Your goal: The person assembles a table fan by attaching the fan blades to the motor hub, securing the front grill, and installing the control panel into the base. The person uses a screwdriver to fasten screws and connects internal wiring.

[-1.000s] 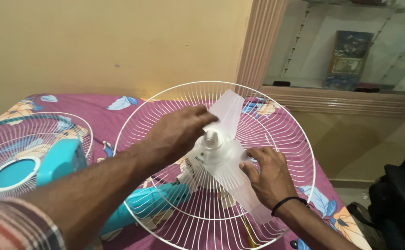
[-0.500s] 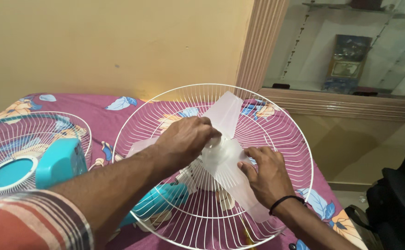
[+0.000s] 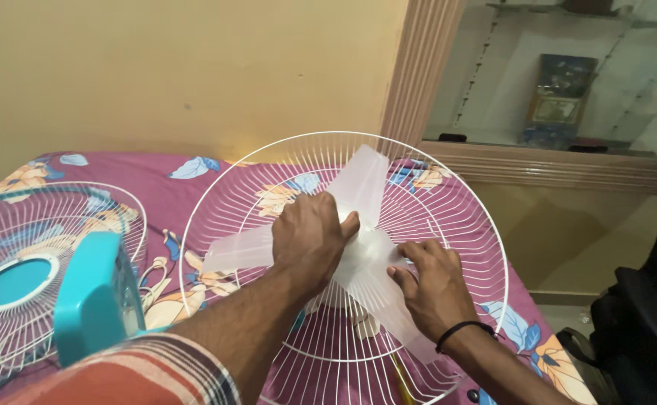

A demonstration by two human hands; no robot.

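Left to right: a second wire grille (image 3: 36, 247) with a teal centre lies on the floral cloth (image 3: 156, 176), beside a teal fan housing (image 3: 92, 296). The left hand (image 3: 309, 240), fingers curled shut, clasps the hub of the translucent fan blade (image 3: 362, 187), which sits at the centre of the round white wire guard (image 3: 463, 225). The right hand (image 3: 433, 285), fingers partly bent, pinches the lower blade's edge.

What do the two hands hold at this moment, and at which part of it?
The left hand grips the hub of the translucent fan blade; the right hand holds one of its lower blades.
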